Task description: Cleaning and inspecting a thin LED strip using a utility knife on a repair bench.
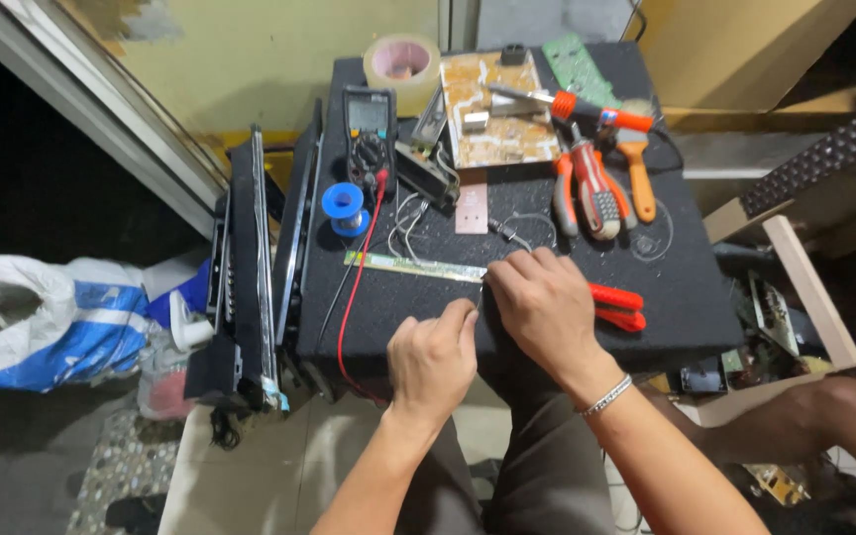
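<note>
The black felt-covered bench point(646, 287) stands on a pale tiled floor beside a yellow wall. Near its front edge, the right hand point(544, 302) pinches one end of a narrow circuit strip point(413, 266); the left hand point(435, 362) rests curled just beside it, grip unclear. A multimeter point(370, 134) sits toward the rear-left corner.
</note>
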